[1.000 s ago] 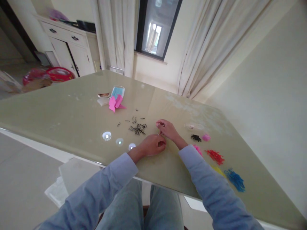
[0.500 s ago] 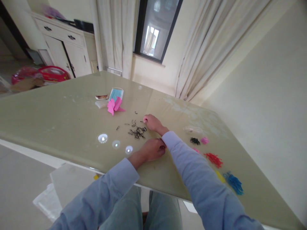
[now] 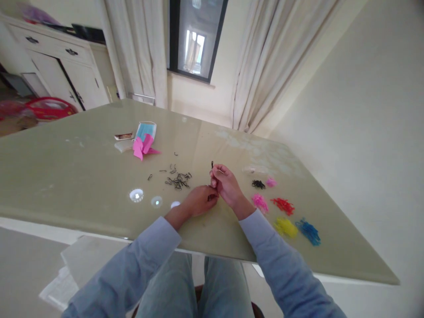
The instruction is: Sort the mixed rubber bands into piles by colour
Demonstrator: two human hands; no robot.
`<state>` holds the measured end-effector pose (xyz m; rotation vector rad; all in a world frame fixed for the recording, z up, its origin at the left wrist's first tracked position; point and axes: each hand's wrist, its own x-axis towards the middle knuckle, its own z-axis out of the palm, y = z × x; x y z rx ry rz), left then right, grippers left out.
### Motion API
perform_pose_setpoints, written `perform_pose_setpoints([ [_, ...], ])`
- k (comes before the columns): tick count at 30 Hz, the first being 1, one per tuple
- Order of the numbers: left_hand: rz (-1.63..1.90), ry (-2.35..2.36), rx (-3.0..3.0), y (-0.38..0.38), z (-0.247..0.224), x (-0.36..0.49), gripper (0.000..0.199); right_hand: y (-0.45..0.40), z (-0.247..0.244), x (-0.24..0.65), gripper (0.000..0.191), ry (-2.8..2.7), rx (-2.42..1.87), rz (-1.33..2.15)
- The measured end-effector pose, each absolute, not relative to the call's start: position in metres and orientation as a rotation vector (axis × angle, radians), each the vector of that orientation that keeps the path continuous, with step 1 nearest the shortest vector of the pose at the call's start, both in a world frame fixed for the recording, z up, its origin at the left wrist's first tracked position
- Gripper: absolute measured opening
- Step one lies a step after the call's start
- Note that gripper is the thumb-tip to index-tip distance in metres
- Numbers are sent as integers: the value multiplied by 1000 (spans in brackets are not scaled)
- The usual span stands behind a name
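Observation:
My right hand [image 3: 227,185] pinches a small black paper clip [image 3: 212,164], which sticks up past the fingertips. Just below and to the left, my left hand [image 3: 200,201] is curled closed with its fingertips close to the right hand. Whatever it holds is hidden by the fingers. Left of both hands a loose heap of black paper clips [image 3: 179,181] lies on the table, with a few strays around it. To the right are separate small piles: black [image 3: 258,184], pink [image 3: 260,202], red [image 3: 283,206], yellow [image 3: 286,227] and blue [image 3: 308,232].
A folded blue mask [image 3: 145,131], a pink paper piece [image 3: 144,145] and a small brown-and-white packet [image 3: 123,136] lie at the back left of the glossy table [image 3: 82,176]. A clear plastic piece [image 3: 255,170] lies behind the right-hand piles. Curtains hang behind the table.
My right hand has left the heap's edge and come back to the right beside my left hand, lifting a black paper clip. The camera view has shifted right.

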<state>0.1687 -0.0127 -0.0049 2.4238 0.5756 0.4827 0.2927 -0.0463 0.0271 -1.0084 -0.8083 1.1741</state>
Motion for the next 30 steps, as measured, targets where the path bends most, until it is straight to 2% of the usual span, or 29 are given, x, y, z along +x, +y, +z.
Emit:
perform_pose_setpoints([
  [8,564,577,2356,-11,-7,167,18,-121,49,288,22,-588,-707,1292],
  [30,664,588,2226,-5,-14,165,24,-171,40,325,22,-465,-777,1168],
])
